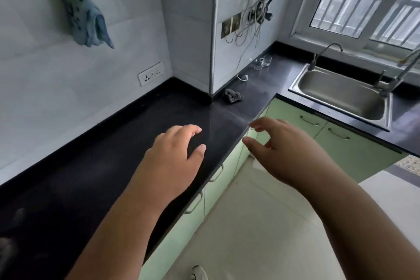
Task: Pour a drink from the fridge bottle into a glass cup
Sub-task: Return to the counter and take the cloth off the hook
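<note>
Cup (265,60) sits far back on the counter (113,143) near the sink (341,93); thin glass, likely fragile, best gripped round its body. Left hand (175,154) and right hand (286,150) open, empty; no bottle visible

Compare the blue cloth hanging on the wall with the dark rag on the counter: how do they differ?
The blue speckled cloth hangs from a wall hook on the left, draped downward; the dark grey crumpled rag lies bunched on the black countertop by the pillar's base. The blue cloth looks larger and is lighter in colour; the rag is compact and dark. Neither is being touched by a hand.
</note>
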### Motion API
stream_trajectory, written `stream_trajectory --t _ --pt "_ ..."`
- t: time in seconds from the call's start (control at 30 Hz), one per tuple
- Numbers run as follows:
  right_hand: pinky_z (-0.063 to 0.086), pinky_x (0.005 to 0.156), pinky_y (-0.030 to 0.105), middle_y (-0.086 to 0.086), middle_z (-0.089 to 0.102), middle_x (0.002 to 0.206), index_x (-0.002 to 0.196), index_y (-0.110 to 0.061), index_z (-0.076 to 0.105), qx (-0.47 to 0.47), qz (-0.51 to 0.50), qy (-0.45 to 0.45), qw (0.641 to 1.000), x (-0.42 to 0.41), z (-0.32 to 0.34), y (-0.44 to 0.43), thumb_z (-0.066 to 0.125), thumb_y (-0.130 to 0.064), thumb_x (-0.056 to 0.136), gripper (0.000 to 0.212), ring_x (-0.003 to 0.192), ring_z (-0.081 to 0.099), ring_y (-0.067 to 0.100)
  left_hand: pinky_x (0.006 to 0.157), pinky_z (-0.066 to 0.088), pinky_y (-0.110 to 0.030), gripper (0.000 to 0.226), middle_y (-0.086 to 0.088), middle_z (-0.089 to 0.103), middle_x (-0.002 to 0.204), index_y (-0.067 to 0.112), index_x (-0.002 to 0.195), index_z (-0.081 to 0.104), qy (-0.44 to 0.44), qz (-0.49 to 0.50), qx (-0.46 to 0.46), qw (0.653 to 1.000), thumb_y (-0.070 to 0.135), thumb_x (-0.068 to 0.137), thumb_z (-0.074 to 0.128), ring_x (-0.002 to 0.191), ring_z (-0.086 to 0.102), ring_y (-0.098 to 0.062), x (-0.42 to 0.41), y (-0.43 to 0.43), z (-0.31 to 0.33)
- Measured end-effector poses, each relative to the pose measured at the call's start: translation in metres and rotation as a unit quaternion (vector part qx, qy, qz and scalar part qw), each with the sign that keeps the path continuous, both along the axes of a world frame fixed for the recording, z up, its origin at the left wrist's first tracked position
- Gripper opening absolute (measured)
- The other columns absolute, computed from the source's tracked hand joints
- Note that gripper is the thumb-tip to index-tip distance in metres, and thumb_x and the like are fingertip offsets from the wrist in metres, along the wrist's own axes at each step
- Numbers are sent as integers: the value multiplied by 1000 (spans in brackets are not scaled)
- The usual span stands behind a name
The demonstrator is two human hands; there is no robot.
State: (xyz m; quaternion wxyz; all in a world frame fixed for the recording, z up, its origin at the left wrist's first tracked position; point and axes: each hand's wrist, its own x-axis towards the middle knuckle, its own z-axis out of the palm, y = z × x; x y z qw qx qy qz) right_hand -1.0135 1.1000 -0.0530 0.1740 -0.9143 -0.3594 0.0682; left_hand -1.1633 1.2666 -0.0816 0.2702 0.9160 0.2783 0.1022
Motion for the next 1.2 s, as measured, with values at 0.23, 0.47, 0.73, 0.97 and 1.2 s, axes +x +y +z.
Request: stream_trajectory --t 0.23,0.47,0.73,0.97,1.2 --pt "54 89 36 -13 50 137 134 -39 51 -1 66 25 998 54 5 77 49 -61 93 46 101 64 12 104 44 -33 43 27 44 139 43 141 42 10 75 22 997 50 99 45 129 42 -1 34 61 13" --pt "54 87 36 -9 52 133 136 -39 51 31 201 22 979 121 6 183 51 -63 91 52 98 62 11 109 43 -37 44 23 43 142 43 142 40 15 211 23 977 51 99 45 133 41 -3 60 101 25" --pt "50 91 32 -10 49 142 132 -40 53 48 394 4 918 158 43 296 51 -59 94 43 100 62 11 111 41 -36 44 21 42 145 39 144 39 1 363 61 930 48 101 45 135 38 -7 81 128 59" --pt "37 101 27 -3 37 153 144 -27 52 79 475 7 876 139 68 390 54 -53 96 54 128 51 14 112 40 -36 46 20 41 147 39 146 39 8 437 53 898 47 101 46 136 37 -5 76 140 70" --pt "43 87 29 0 21 160 142 -13 46 80 459 56 883 116 80 461 59 -41 95 56 117 56 27 109 42 -33 47 19 41 148 39 147 37 2 449 65 891 46 102 47 135 38 -6 73 159 80"
